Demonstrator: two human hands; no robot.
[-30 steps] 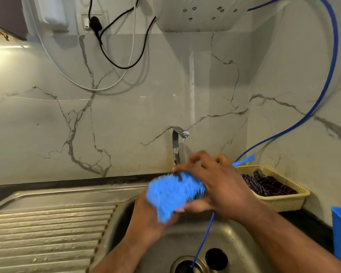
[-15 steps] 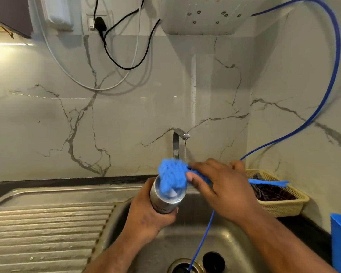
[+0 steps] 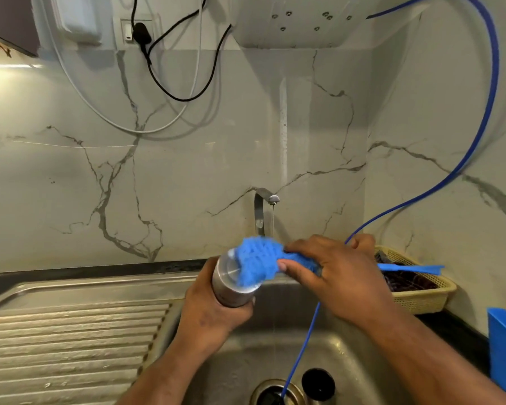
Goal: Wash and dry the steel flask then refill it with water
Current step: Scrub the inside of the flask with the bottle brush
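Ridged drainboard (image 3: 70, 340), far left: same as 0.5 s ago. The sink (image 3: 348, 361) rim lies just beneath the left forearm. Left hand (image 3: 214, 314) keeps its fingers wrapped round the lower body of the steel flask (image 3: 230, 290), which now sits slightly further left with more shoulder exposed. Flask is held above the basin, well apart from its walls, tilted with its mouth up and to the right. It is brushed steel with a wet sheen. Blue brush (image 3: 257, 264) head covers the mouth, as before. Thin stream from the tap (image 3: 263, 206) falls just behind it. Right hand (image 3: 333, 276) grips the brush handle, whose tip projects over the basket (image 3: 421, 299). Blue hose (image 3: 479, 141) passes behind that hand and drops to the drain.
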